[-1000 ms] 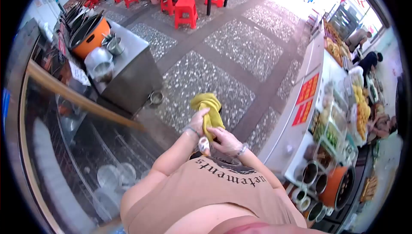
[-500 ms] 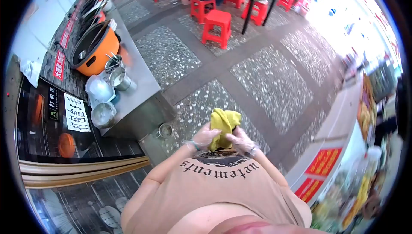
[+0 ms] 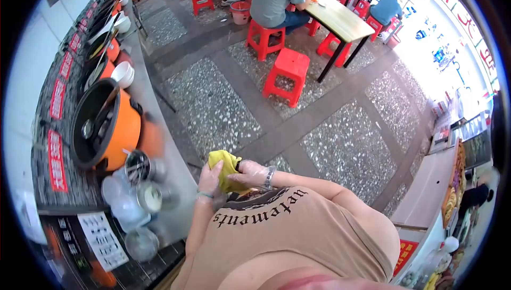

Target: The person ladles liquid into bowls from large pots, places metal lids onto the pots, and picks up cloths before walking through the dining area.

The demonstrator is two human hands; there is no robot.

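Observation:
A yellow-green cloth [image 3: 228,171] is bunched between my hands in front of my chest. My left hand [image 3: 211,177], in a clear plastic glove, grips its left side. On its other side my right hand [image 3: 252,174], also gloved, has its fingers closed on the cloth's edge. A small dark patch shows by the right fingertips; I cannot make out what it is. Both hands are in the air, close to the edge of the metal counter [image 3: 173,186].
Left on the counter stand a large orange pot [image 3: 121,130], metal containers [image 3: 150,196], clear plastic bowls [image 3: 141,243] and white bowls [image 3: 123,74]. Ahead are a red stool [image 3: 287,74], a table [image 3: 340,18] and seated people [image 3: 274,2]. A food counter [image 3: 420,194] runs along the right.
The view has turned and moved forward, so the pot and stools look nearer. My hands and the cloth have shifted left in the view, beside the counter, still holding on.

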